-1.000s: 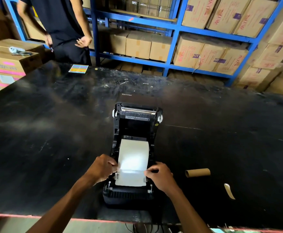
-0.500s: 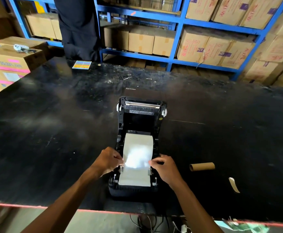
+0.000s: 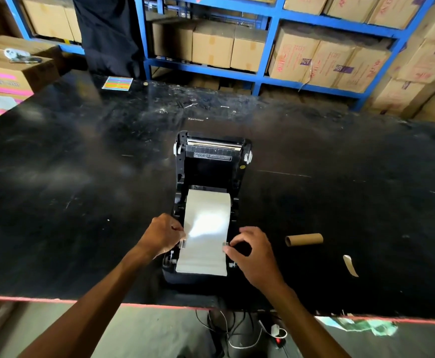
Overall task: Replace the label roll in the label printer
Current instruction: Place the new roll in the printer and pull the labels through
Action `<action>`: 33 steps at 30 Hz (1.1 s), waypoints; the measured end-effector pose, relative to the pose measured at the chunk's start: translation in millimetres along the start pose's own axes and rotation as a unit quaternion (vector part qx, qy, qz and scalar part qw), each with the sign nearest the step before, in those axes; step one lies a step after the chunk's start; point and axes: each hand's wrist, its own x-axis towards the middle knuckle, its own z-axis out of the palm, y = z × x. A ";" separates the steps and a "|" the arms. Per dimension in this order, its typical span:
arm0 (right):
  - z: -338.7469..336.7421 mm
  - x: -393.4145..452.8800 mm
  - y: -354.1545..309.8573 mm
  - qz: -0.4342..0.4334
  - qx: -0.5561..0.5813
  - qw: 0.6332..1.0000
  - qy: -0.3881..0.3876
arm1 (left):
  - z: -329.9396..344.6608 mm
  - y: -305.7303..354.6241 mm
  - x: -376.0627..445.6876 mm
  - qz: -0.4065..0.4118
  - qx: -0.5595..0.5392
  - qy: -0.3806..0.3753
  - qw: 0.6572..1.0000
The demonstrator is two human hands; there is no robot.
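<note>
A black label printer (image 3: 206,174) stands open on the black table (image 3: 82,177), its lid tipped back. A white label strip (image 3: 206,228) runs from the roll inside forward over the printer's front. My left hand (image 3: 163,233) pinches the small grey guide at the strip's left edge. My right hand (image 3: 252,250) pinches the matching guide at the right edge. An empty brown cardboard core (image 3: 303,239) lies on the table to the right of the printer.
A torn scrap of backing paper (image 3: 350,264) lies near the core. A colourful card (image 3: 117,83) sits at the far edge, where another person in dark clothes (image 3: 108,34) stands. Cartons (image 3: 9,76) at left, blue shelving (image 3: 270,42) with boxes behind, cables (image 3: 237,332) under the table's near edge.
My hands have slid a little along the strip's edges at the guides. The view has tilted down and the person at the far side has shifted right.
</note>
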 end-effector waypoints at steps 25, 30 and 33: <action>12.0 -46.0 0.9 -0.247 -0.127 0.951 -0.138 | 10.2 -47.9 -90.0 0.334 0.174 -0.080 0.923; 19.2 -56.3 6.1 -0.277 -0.174 0.936 -0.129 | 16.8 -55.4 -95.6 0.324 0.184 -0.103 0.922; 21.4 -61.4 9.0 -0.281 -0.175 0.935 -0.130 | 19.4 -55.6 -98.2 0.327 0.185 -0.099 0.921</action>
